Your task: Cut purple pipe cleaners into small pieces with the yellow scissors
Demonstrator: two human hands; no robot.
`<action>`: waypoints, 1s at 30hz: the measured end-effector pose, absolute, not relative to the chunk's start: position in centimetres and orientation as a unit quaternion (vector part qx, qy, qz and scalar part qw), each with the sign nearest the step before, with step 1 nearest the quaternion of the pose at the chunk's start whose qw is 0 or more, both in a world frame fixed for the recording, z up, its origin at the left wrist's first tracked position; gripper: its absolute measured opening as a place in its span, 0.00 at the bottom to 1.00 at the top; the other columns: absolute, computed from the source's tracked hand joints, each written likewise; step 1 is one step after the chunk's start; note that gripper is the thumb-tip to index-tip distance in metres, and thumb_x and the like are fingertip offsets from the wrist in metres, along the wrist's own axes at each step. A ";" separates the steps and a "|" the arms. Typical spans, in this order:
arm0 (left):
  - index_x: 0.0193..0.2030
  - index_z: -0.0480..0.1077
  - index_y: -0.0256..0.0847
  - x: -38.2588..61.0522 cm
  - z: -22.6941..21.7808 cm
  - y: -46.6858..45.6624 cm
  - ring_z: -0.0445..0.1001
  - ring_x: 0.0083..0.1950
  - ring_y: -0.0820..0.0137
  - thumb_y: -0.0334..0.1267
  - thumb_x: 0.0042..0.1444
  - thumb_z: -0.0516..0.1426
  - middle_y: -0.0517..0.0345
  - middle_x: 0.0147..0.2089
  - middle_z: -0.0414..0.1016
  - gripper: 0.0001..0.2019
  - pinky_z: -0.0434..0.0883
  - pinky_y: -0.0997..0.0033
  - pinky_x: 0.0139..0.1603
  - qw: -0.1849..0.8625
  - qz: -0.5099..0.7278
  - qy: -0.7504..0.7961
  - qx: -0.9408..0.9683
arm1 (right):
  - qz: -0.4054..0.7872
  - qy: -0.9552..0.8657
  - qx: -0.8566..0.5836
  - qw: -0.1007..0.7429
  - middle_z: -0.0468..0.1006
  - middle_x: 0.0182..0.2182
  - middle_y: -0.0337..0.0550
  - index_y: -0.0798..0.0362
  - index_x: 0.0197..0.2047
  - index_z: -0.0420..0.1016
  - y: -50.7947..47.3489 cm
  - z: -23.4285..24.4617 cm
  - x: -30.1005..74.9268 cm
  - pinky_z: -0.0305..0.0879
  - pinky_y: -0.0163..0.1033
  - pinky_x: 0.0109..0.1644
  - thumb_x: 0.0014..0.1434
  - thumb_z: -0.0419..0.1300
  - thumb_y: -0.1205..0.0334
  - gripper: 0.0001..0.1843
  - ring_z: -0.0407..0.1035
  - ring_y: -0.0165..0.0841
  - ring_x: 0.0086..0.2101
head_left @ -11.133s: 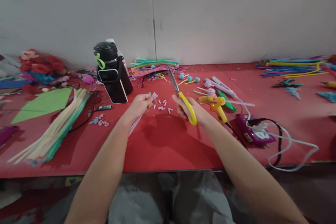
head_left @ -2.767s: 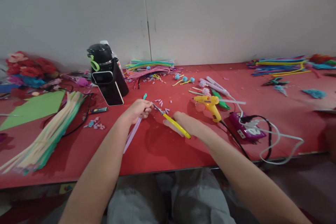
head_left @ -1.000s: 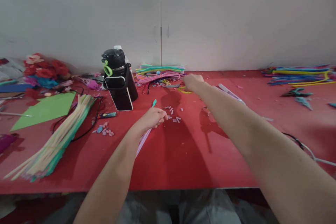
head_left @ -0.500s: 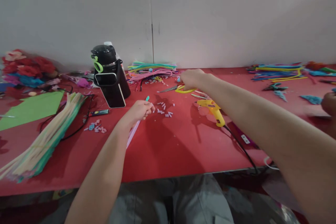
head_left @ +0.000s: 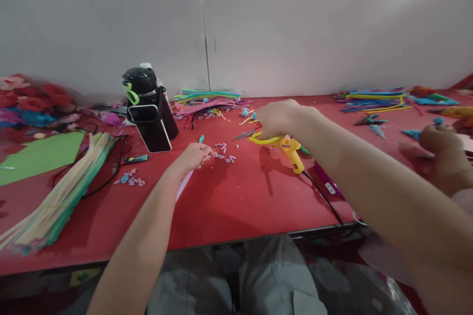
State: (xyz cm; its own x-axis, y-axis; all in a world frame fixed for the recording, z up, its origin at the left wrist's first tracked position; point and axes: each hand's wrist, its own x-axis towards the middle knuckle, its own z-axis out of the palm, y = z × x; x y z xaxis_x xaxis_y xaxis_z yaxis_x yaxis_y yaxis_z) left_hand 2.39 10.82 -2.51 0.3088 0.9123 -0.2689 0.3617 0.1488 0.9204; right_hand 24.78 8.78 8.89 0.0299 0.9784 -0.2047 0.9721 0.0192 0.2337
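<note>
My left hand (head_left: 195,155) rests low over the red table with its fingers closed on thin pale-purple strips (head_left: 184,184), which run back beneath the wrist. Just right of its fingertips lie several short cut purple pieces (head_left: 229,159). A small teal tip (head_left: 201,139) shows behind that hand. My right hand (head_left: 283,115) is closed on the yellow handles of a pair of scissors (head_left: 264,140), whose blades point left. The fingers under the palm are partly hidden. Close below this hand stands a yellow glue gun (head_left: 293,155), its cord trailing toward the front edge.
A black holder (head_left: 168,118) with a flask and a phone leaning on it stands at back left. A bundle of cream and green stems (head_left: 70,192) lies left, near green paper (head_left: 40,155). At right, a co-worker's hand (head_left: 439,140) holds something blue. White partitions (head_left: 295,39) close the back.
My right hand has drawn the scissors a little nearer and to the right, toward the glue gun. My left hand stays nearly in place. The camera view has shifted slightly.
</note>
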 end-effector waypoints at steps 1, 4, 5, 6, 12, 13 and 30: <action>0.29 0.72 0.34 2.4 -2.5 10.8 0.49 0.18 0.80 0.30 0.64 0.51 0.67 0.19 0.54 0.13 0.47 0.76 0.22 0.543 0.254 0.526 0.603 | 0.001 0.698 0.708 0.109 0.79 0.33 0.53 0.50 0.27 0.73 8.6 8.5 25.0 0.71 0.52 0.42 0.54 0.69 0.55 0.12 0.76 0.51 0.40; 0.31 0.71 0.35 2.6 -2.4 10.5 0.49 0.19 0.80 0.31 0.62 0.53 0.68 0.21 0.54 0.10 0.47 0.76 0.23 0.555 0.264 0.501 0.609 | -0.102 0.694 0.701 -0.131 0.76 0.28 0.51 0.50 0.23 0.66 8.1 5.4 25.5 0.69 0.49 0.38 0.58 0.65 0.47 0.21 0.74 0.45 0.33; 0.32 0.71 0.35 2.7 -2.4 10.4 0.49 0.19 0.80 0.30 0.61 0.53 0.68 0.21 0.53 0.08 0.48 0.75 0.23 0.562 0.269 0.490 0.610 | -0.206 0.680 0.672 -0.209 0.74 0.24 0.48 0.50 0.21 0.64 8.1 3.8 25.4 0.67 0.46 0.35 0.56 0.67 0.48 0.22 0.72 0.41 0.29; 0.33 0.71 0.35 2.8 -2.3 10.3 0.49 0.20 0.79 0.31 0.60 0.54 0.68 0.22 0.54 0.06 0.48 0.75 0.23 0.571 0.273 0.478 0.609 | -0.318 0.651 0.619 -0.302 0.74 0.23 0.46 0.50 0.21 0.64 8.0 2.1 25.1 0.66 0.44 0.34 0.54 0.68 0.48 0.22 0.70 0.37 0.27; 0.66 0.61 0.36 4.0 -2.0 8.9 0.53 0.21 0.75 0.33 0.60 0.56 0.69 0.21 0.56 0.27 0.50 0.74 0.25 0.620 0.270 0.437 0.593 | -0.449 0.578 0.521 -0.438 0.72 0.21 0.40 0.50 0.22 0.64 7.8 -5.3 21.6 0.65 0.39 0.31 0.56 0.60 0.35 0.27 0.66 0.30 0.23; 0.70 0.55 0.36 4.2 -2.0 8.7 0.54 0.22 0.74 0.32 0.60 0.55 0.69 0.21 0.57 0.31 0.51 0.74 0.25 0.620 0.269 0.436 0.595 | -0.456 0.569 0.514 -0.451 0.71 0.20 0.39 0.49 0.22 0.62 7.7 -5.7 21.3 0.64 0.38 0.31 0.54 0.61 0.35 0.27 0.66 0.30 0.23; 0.31 0.68 0.38 5.0 -3.0 8.8 0.50 0.16 0.79 0.40 0.65 0.52 0.63 0.18 0.57 0.12 0.45 0.72 0.20 0.620 0.178 0.436 0.628 | -0.472 0.534 0.398 -0.578 0.64 0.21 0.28 0.48 0.29 0.58 8.4 -7.2 22.2 0.61 0.37 0.31 0.44 0.73 0.45 0.28 0.60 0.27 0.23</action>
State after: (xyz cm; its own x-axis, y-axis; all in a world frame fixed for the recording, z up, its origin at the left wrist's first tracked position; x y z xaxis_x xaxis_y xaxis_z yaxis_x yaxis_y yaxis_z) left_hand 4.97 8.78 -2.96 0.5564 0.7683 -0.3164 0.3265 0.1480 0.9335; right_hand 22.19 8.41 -7.22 -0.0154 0.9703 0.2412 -0.1211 0.2377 -0.9638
